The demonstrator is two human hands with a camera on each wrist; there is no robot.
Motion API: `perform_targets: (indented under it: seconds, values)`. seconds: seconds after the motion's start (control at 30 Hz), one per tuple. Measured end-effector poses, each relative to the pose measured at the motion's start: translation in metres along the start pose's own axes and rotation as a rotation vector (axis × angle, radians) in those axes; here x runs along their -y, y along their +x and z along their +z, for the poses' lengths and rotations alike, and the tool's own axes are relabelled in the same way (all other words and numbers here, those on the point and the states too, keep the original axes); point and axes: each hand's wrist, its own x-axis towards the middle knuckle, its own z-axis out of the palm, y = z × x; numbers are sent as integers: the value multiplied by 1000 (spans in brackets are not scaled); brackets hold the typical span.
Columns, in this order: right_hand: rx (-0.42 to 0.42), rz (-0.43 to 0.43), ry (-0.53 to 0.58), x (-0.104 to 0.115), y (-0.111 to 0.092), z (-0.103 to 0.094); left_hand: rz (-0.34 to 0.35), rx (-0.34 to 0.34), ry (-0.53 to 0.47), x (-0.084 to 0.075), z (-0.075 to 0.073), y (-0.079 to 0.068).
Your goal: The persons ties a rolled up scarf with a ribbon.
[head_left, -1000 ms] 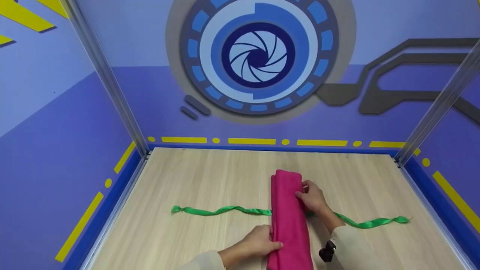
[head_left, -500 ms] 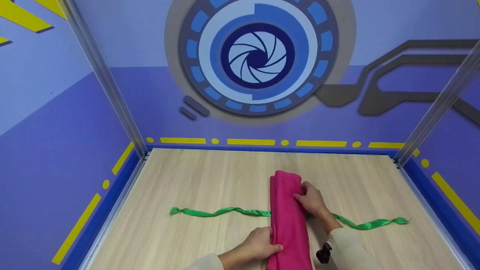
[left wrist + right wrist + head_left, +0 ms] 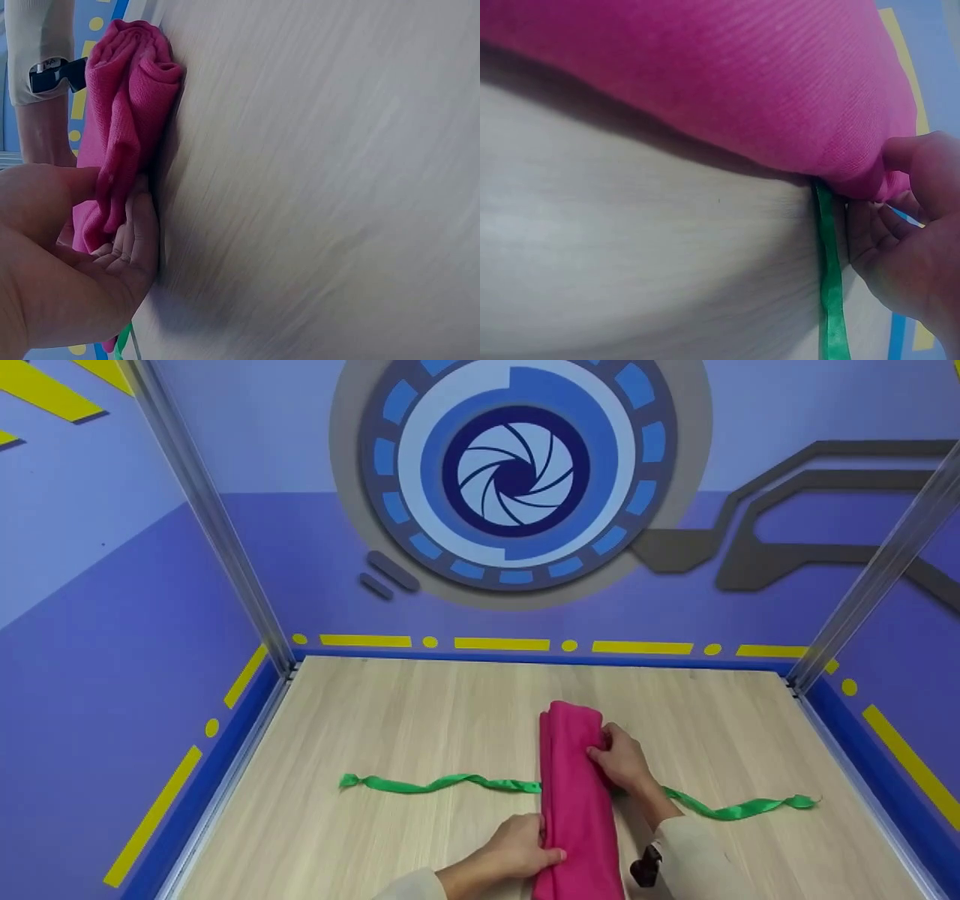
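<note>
Three blue-purple walls (image 3: 480, 619) fill most of the head view, the facing one bearing a large round printed design at upper centre. Below them we see the pale wooden table (image 3: 420, 735), spread across the lower part of the frame.

On it, right of the lower centre, lies the pink cloth (image 3: 577, 802), a long folded bundle running up and down the picture, its near end cut off by the bottom edge. In the left wrist view we make out its coiled layers at upper left; loose layers like these would probably spring apart unheld, which may explain a grip on either side.

We find the green ribbon (image 3: 465, 780) laid crosswise, one tail reaching left of the cloth and the other right. Its middle is hidden, but the right wrist view shows it emerging from beneath, so the cloth's weight likely pins it.

The left hand (image 3: 514, 847), at bottom centre, pinches the cloth's left edge, thumb on top and fingers underneath. The right hand (image 3: 624, 754), higher and further right, pinches the opposite edge; we judge that this staggered hold steadies the bundle along its length.

Smallest is a black device (image 3: 646, 866) at the right wrist.
</note>
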Motion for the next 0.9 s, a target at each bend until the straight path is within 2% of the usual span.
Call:
perform_targets:
  seconds: [0.47,0.9]
  values:
    - [-22,-17,-14,-2,1,1,-19,-3,19,0,0,1]
    - [-26,4,-12,-1,1,4,-34,13,24,0,0,2]
